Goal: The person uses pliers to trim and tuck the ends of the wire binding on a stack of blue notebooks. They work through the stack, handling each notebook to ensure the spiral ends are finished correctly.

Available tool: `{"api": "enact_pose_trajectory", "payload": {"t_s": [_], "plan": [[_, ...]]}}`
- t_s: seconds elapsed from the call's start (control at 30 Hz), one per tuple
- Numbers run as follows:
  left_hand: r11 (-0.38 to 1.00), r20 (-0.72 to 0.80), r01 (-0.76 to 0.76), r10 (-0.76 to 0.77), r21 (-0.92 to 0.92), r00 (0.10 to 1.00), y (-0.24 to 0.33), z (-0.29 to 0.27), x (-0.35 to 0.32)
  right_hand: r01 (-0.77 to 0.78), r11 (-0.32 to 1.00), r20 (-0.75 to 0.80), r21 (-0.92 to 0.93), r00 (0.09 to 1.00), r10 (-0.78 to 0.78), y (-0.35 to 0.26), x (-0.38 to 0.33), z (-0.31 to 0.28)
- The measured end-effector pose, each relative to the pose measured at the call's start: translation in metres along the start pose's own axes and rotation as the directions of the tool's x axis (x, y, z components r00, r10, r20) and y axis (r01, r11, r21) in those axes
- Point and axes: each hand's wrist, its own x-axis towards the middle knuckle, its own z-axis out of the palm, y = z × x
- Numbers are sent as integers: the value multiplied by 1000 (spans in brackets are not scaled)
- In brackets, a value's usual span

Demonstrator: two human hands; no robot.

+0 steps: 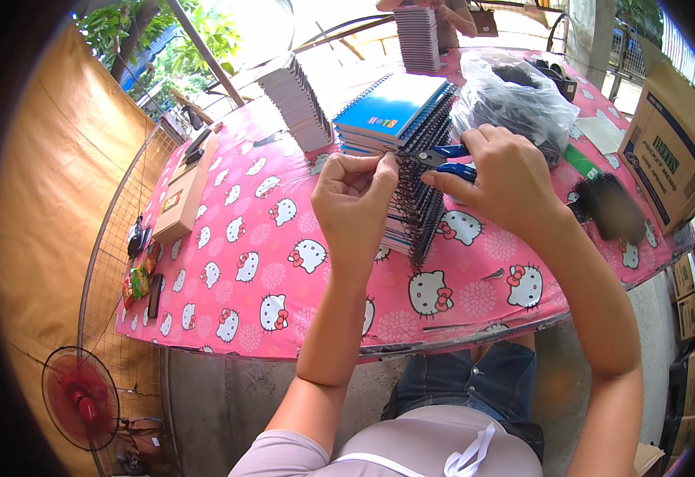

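Note:
My right hand (514,176) is closed round blue-handled pliers (430,159), their jaws pointing left toward my other fingertips. Thumb and forefinger of my left hand (353,187) are pinched together beside the jaws; what lies between them is too small to make out. Right there stands a tall stack of spiral notebooks (395,102), a bright blue cover on top. Dark spiral coils (421,215) run down the side of this stack facing my hands, and my hands partly hide it.
Behind stand another notebook stack (296,103) and a farther one (417,40) near another person (451,20). A clear plastic bag (514,103) of dark coils and a loose black coil bundle (614,208) lie right, near a cardboard box (669,151). The pink tablecloth (324,306) covers the table.

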Motion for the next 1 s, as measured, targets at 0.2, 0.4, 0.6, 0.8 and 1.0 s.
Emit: {"api": "enact_pose_trajectory", "payload": {"t_s": [0.2, 0.4, 0.6, 0.8, 1.0], "plan": [[999, -6, -35, 35, 41, 999, 0, 4, 0, -229, 971, 334, 63, 922, 195, -4, 2, -7], [997, 8, 36, -35, -62, 999, -4, -3, 0, -39, 998, 43, -58, 998, 41, 6, -14, 1], [998, 75, 41, -44, 42, 996, 2, 0, -2, -54, 999, 79, -9, 995, 54, -3, -8, 5], [998, 82, 49, -53, 44, 995, -3, -6, 1, -48, 999, 65, -5, 997, 48, -3, -6, 7], [995, 68, 80, -84, 60, 994, 1, -1, 1, -242, 963, 346, 120, 919, 188, -5, -1, -1]]}}
